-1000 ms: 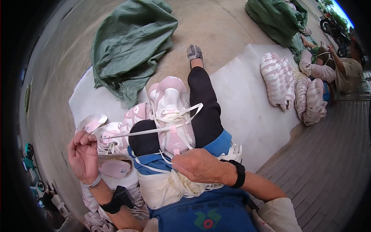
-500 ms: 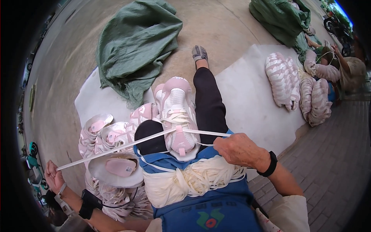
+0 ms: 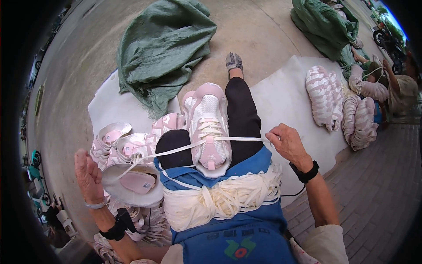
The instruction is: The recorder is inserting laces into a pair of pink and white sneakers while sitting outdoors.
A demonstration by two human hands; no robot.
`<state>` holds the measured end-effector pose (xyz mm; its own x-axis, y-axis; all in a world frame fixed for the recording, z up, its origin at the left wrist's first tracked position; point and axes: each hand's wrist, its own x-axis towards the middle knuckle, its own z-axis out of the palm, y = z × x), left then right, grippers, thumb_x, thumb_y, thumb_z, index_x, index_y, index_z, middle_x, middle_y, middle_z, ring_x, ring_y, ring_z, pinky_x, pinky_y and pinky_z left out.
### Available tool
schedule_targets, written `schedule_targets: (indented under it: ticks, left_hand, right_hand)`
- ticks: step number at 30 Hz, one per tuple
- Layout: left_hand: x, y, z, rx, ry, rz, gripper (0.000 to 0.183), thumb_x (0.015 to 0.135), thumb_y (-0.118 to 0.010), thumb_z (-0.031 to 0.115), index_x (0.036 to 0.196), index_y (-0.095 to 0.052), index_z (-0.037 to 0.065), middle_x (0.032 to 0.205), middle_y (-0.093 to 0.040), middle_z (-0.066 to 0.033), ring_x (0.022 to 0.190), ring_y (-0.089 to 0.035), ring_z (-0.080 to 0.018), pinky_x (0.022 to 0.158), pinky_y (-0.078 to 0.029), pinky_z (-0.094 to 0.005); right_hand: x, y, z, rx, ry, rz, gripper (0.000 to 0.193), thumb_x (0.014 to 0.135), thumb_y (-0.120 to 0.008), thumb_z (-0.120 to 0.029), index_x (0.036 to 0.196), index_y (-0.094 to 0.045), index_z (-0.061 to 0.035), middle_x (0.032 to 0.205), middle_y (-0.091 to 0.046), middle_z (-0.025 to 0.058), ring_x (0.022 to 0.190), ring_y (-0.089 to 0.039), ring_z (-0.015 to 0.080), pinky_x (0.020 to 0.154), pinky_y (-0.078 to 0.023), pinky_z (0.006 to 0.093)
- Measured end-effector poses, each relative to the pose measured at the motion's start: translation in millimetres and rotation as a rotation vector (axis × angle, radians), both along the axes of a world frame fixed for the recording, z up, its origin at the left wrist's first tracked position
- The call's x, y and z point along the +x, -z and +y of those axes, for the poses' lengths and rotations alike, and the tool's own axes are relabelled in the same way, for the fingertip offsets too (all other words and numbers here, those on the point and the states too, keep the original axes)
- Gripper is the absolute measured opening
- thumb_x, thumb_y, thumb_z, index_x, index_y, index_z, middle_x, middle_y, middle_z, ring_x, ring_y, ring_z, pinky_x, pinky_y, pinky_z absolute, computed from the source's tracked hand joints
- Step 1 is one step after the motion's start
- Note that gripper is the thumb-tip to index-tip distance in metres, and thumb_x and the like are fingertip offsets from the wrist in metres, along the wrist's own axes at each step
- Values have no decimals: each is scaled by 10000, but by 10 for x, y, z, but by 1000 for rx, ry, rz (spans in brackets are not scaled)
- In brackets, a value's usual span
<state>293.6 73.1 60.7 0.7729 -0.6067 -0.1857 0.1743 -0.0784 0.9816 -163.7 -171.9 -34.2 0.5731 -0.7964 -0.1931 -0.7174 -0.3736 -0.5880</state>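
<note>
A pink and white sneaker (image 3: 212, 119) rests on my lap, toe away from me, a flat white shoelace (image 3: 246, 138) threaded through its upper eyelets. My right hand (image 3: 288, 145), to the right of the shoe, pinches one end of that lace and draws it fairly straight. The other lace end slackens leftward and droops over a shoe in the pile. Raised beside that pile, my left hand (image 3: 89, 176) has its fingers curled in, with no lace visibly in them. A thick bundle of cream laces (image 3: 220, 200) lies across my blue apron (image 3: 206, 244).
Pink and white shoes (image 3: 136, 180) are heaped at my left. Ahead lies a green woven sack (image 3: 162, 48) on a white sheet (image 3: 281, 97). Bundled shoes (image 3: 325, 97) and another green sack (image 3: 325, 28) stand at the right, near another person (image 3: 400, 90).
The left lace end has left my left hand and gone slack. That hand has risen and come inward. My right hand has moved slightly outward and up, still pinching its lace end.
</note>
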Motion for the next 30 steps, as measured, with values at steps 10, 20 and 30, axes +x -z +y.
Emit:
schedule_targets:
  ticks: [10, 20, 30]
  left_hand:
    - [-1794, 639, -1220, 200, 598, -906, 99, 842, -644, 68, 916, -601, 20, 865, -588, -135, 732, -612, -307, 643, -489, -366]
    - [-1800, 781, -1265, 303, 667, -859, 141, 881, -587, 124, 964, -574, 9, 888, -579, -178, 811, -606, -380, 696, -483, -436]
    - [-1487, 952, -1188, 543, 715, -584, 182, 913, -543, 154, 949, -514, -22, 814, -607, -239, 777, -603, -405, 723, -472, -418]
  right_hand:
    - [1126, -40, 411, -188, -17, -346, 93, 790, -658, -97, 854, -603, -56, 844, -550, 122, 738, -612, 330, 637, -503, 425]
    - [1212, 36, 302, -70, -14, -370, 99, 754, -644, -93, 786, -582, -22, 759, -556, 135, 706, -584, 298, 632, -468, 365]
    - [1150, 111, 174, 45, 60, -300, 85, 762, -576, -69, 809, -610, -6, 731, -570, 139, 722, -600, 311, 643, -474, 390]
